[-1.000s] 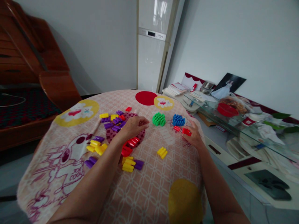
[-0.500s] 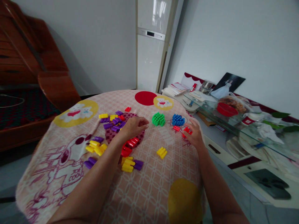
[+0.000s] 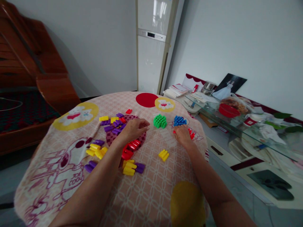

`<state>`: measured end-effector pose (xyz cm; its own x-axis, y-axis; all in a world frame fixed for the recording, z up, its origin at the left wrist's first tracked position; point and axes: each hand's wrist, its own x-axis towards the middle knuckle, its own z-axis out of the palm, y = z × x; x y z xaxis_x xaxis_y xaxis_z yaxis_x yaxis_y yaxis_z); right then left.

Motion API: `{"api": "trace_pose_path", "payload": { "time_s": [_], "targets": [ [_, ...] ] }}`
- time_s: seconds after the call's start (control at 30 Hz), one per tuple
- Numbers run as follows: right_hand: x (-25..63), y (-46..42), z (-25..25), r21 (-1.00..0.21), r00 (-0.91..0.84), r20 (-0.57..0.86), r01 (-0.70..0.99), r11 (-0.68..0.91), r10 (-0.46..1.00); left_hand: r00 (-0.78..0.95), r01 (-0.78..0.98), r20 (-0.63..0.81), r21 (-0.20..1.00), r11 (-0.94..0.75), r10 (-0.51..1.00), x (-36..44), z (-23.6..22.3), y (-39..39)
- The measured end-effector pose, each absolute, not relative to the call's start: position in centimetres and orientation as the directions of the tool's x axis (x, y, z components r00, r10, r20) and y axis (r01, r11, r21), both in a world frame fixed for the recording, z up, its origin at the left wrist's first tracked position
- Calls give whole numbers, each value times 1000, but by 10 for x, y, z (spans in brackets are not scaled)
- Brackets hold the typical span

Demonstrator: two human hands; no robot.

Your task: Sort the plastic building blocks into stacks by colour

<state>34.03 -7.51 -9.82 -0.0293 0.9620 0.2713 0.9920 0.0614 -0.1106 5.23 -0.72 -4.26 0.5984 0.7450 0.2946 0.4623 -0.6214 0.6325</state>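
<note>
My left hand point(image 3: 136, 128) hovers over the dark red patch of the cloth, fingers loosely bent and apart, with nothing visible in them. Beneath and beside it lie red plastic building blocks point(image 3: 134, 145) and purple blocks point(image 3: 115, 130). My right hand point(image 3: 183, 135) is closed on a small red building block point(image 3: 174, 131), which is mostly covered by the fingers. Just right of that hand sits a group of red blocks point(image 3: 191, 133). Beyond it is a cluster of blue blocks point(image 3: 180, 120), and a green cluster point(image 3: 160, 121) stands between my hands.
Yellow blocks point(image 3: 163, 154) lie nearer to me, and more yellow blocks point(image 3: 96, 150) are at the left. A patterned cloth point(image 3: 151, 195) covers the round table. To the right stands a cluttered glass-topped cabinet point(image 3: 248, 134); a wooden chair point(image 3: 52, 91) is at the left.
My right hand has moved left from the red group to the single red block and closed over it. My left hand stays nearly in place.
</note>
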Motion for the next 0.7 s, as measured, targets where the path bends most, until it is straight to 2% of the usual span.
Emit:
{"api": "trace_pose_path", "payload": {
  "time_s": [0.17,0.23,0.33,0.4,0.57,0.7],
  "targets": [
    [342,-79,-88,-104,-74,193,990,96,978,604,453,282,648,-612,745,53,-44,-7],
    [347,-82,-80,-190,-23,230,979,68,973,607,449,280,652,-611,744,54,-44,-8],
    [363,-85,-68,-396,137,332,918,6,933,605,449,283,651,-612,744,54,-44,-8],
    [374,-86,-62,-496,199,384,868,20,902,602,456,280,648,-609,748,54,-44,-8],
    [392,-87,-60,-653,274,428,753,85,861,608,456,272,651,-608,746,54,-44,-8],
    [393,-84,-69,-685,264,442,716,132,857,609,456,276,645,-613,744,54,-44,-8]
  ]
}}
